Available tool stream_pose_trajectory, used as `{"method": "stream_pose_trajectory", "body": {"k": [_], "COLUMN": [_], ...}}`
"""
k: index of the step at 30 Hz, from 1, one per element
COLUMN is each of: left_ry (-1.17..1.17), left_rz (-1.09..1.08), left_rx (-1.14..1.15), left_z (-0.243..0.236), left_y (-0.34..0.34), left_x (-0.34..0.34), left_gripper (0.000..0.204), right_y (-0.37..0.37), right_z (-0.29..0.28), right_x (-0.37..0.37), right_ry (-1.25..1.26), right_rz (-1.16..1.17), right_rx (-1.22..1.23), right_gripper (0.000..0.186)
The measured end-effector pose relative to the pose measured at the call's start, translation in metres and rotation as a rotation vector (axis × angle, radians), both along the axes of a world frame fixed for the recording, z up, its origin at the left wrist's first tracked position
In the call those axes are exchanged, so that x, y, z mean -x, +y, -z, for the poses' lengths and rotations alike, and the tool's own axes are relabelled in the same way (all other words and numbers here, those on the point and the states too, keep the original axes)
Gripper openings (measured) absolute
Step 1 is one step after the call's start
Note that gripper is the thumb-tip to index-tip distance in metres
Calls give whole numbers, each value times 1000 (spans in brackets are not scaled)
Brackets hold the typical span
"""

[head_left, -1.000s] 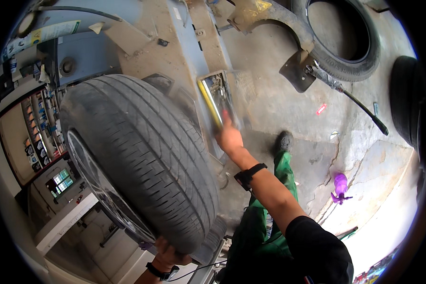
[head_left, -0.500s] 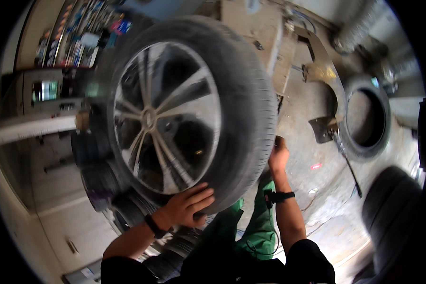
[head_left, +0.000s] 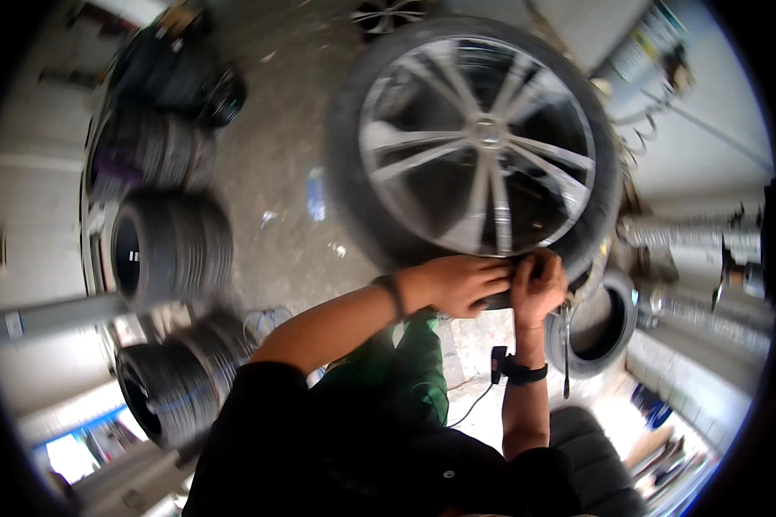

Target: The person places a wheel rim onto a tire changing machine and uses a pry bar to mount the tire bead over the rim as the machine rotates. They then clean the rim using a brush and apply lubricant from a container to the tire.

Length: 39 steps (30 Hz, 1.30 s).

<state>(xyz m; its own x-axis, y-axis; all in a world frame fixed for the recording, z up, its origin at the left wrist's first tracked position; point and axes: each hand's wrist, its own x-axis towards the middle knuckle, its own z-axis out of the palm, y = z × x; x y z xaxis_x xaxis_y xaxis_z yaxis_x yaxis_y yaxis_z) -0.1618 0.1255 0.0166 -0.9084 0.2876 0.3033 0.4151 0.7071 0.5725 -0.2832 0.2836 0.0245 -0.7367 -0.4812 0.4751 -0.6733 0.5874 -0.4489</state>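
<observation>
A large car wheel (head_left: 486,155), a silver multi-spoke alloy rim with a black tyre around it, stands face up to me ahead and right of centre. My left hand (head_left: 461,284) rests on the near sidewall, fingers stretched to the right and thumb apart. Right beside it, my right hand (head_left: 539,286) has its fingers curled together by the near edge of the rim. Whatever may be between those fingertips is too small to make out. The wheel's underside and its support are mostly hidden.
Rows of black tyres (head_left: 177,250) line the left side. A loose tyre (head_left: 612,332) lies right of my right forearm, with a dark bar (head_left: 566,351) before it. More tyres (head_left: 585,461) stand at lower right. A bluish plastic item (head_left: 316,194) lies on the floor.
My view has swung, and the wheel now appears farther right. My right hand has moved from the tread side to the near rim edge, close to my left hand, which stays on the tyre.
</observation>
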Motion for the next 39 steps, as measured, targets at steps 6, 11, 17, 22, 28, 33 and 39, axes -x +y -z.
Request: {"method": "stream_pose_trajectory", "body": {"k": [6,11,17,22,28,33,39], "left_ry": [79,85,133,152,197,354,437], "left_rz": [-180,-479,-655,-791,-720,-793,-667], "left_rx": [-47,-44,13,55,104,170,163], "left_z": [13,8,24,29,32,46,47], "left_y": [10,-12,-20,-13,-27,-30,-29], "left_x": [-12,-66,-96,-87,-93,-84,-82], "left_gripper": [42,47,58,53,49,49,40], "right_y": [-4,-7,-11,-6,-5,3,18], "right_z": [12,12,28,24,27,37,57], "right_x": [0,10,12,17,12,28,65], "right_ry": [-38,3,-42,-56,-119,-38,-39], "right_rz": [94,221,401,400,463,439,561], "right_rx": [-270,-322,-340,-392,-430,-495,-618], "right_gripper": [17,20,36,38,47,43,40]}}
